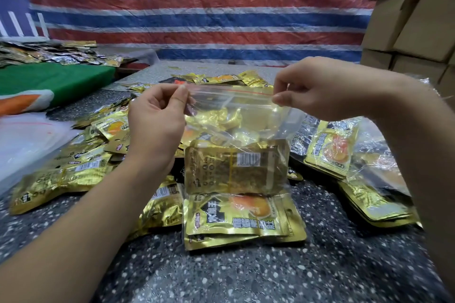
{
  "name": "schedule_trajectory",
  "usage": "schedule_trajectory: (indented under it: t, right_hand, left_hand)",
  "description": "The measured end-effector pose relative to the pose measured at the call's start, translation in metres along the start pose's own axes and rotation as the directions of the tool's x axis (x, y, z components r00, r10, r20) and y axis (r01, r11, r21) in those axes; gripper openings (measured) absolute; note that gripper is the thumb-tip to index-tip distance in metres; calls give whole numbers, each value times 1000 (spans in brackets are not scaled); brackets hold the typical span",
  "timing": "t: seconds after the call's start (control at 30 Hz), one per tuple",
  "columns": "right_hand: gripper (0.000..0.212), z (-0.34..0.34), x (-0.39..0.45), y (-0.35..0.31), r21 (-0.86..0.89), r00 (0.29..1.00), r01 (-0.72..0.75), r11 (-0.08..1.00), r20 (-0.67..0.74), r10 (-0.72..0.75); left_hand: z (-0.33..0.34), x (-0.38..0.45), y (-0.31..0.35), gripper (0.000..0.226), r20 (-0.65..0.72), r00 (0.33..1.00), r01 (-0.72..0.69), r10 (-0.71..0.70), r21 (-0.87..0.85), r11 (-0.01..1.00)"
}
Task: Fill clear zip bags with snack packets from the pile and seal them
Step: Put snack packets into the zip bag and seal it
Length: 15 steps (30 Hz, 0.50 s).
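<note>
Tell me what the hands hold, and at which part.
Both hands, left and right, pinch the clear zip bag at its top zip edge, one at each end.

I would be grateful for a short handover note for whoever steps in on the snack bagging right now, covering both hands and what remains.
Left hand: pinching the left top corner of the clear zip bag.
Right hand: pinching the right end of the bag's zip strip.
The bag is held up over the speckled table with gold snack packets inside.
Done: this bag looks loaded. Whether the zip is fully pressed closed cannot be told.
Left: run the zip shut, set the bag down, then fill more bags from the pile. Some filled bags seem to lie to the right.
</note>
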State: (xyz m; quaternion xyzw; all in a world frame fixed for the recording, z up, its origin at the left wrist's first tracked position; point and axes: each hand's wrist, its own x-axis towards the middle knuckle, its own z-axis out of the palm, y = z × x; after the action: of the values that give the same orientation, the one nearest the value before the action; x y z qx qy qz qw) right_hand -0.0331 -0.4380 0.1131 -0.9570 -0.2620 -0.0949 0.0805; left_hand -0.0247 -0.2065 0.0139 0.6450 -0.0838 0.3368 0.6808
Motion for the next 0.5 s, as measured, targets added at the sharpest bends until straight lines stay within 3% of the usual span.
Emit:
schedule_trajectory:
  t: [0.5]
  right_hand:
    - [8,-1,-3,5,50,998,53,997,-35,-51]
  left_hand:
    - [-2,-1,-1,20,7,1000,-5,5,-4,1000]
